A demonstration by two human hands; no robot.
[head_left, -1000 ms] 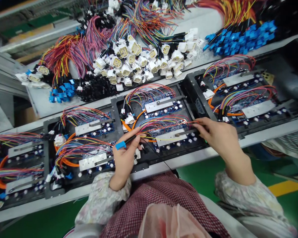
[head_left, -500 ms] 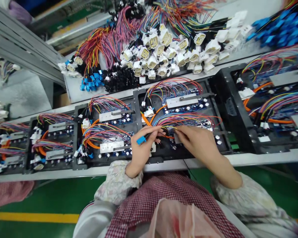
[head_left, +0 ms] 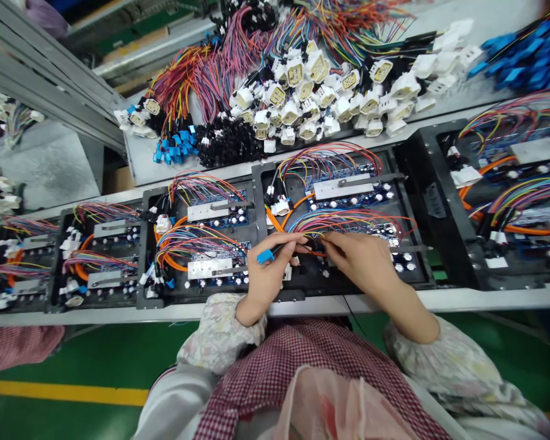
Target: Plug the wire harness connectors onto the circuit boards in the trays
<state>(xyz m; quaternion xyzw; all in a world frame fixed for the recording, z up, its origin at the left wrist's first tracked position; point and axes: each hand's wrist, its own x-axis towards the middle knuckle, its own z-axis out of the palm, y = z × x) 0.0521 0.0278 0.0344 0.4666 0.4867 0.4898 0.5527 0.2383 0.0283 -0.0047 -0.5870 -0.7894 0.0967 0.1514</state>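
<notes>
My left hand (head_left: pixel 269 275) is closed on a thin wire lead, and its blue connector (head_left: pixel 264 256) sticks out between thumb and fingers. Opposite it, my right hand (head_left: pixel 364 260) pinches thin wires at its fingertips, close to the left fingertips. Both hands are over the lower circuit board (head_left: pixel 387 235) in a black tray (head_left: pixel 297 296). A bundle of coloured wires (head_left: pixel 343 217) arches over that board just beyond my fingers. The upper board in the same tray carries a metal plate (head_left: pixel 343 188) with a grey clip across it. My fingers hide part of the lower board.
More black trays with wired boards stand in a row to the left (head_left: pixel 217 269) and right (head_left: pixel 531 214). Behind them lie piles of white connectors (head_left: pixel 297 113), black connectors (head_left: pixel 227 143) and blue connectors (head_left: pixel 527 55). A metal post (head_left: pixel 64 79) rises at the left.
The view has shifted slightly, so the trays appear a little further right. Both hands stay fingertip to fingertip over the lower board, with only small finger movements.
</notes>
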